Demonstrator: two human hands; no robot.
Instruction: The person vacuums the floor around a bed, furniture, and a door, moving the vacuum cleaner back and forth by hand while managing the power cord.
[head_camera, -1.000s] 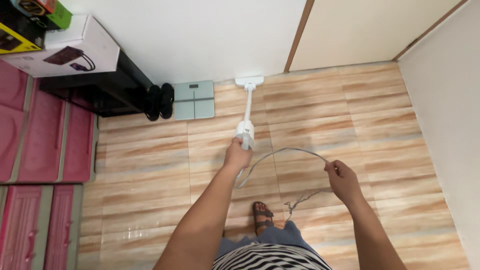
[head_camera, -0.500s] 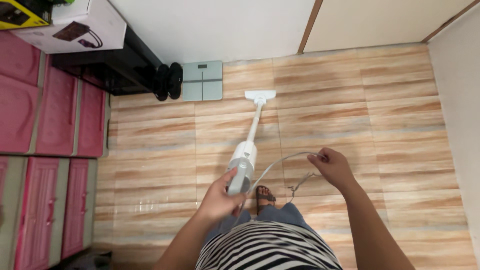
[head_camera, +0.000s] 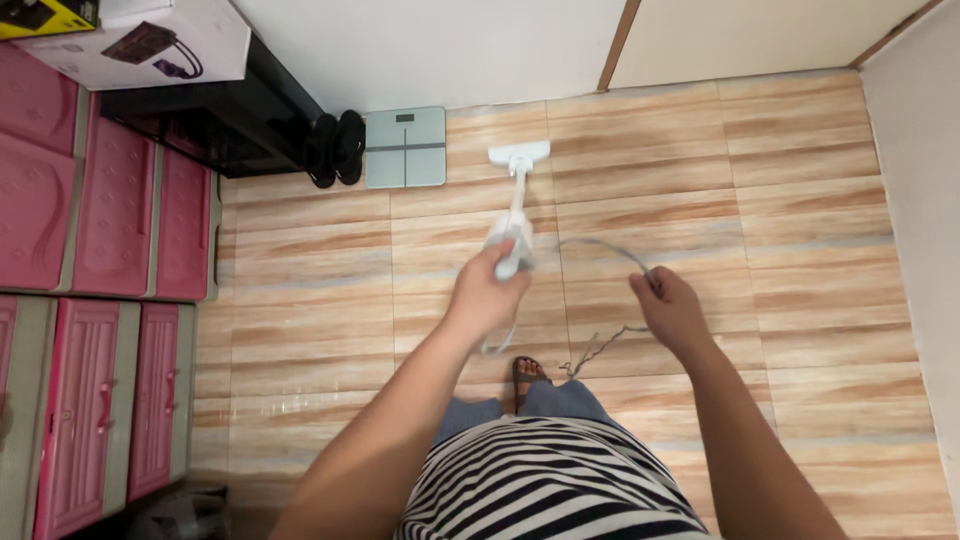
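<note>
1. The stick vacuum (head_camera: 515, 205) gripped in the left hand (head_camera: 485, 295) looks like smooth white plastic with a slight sheen.
2. The cord (head_camera: 600, 247) pinched by the right hand (head_camera: 672, 312) looks like a thin, matt grey rubbery cable.
3. The floor tiles (head_camera: 760, 200) under both hands are glossy and smooth, printed with a wood-grain pattern.
4. The bathroom scale (head_camera: 405, 147), beyond the left hand, has a smooth, glass-like grey top.
5. The drawer units (head_camera: 110, 230), far left of the left hand, look like moulded pink plastic, semi-matt.
6. The box (head_camera: 160, 40) above them is matt white cardboard.
</note>
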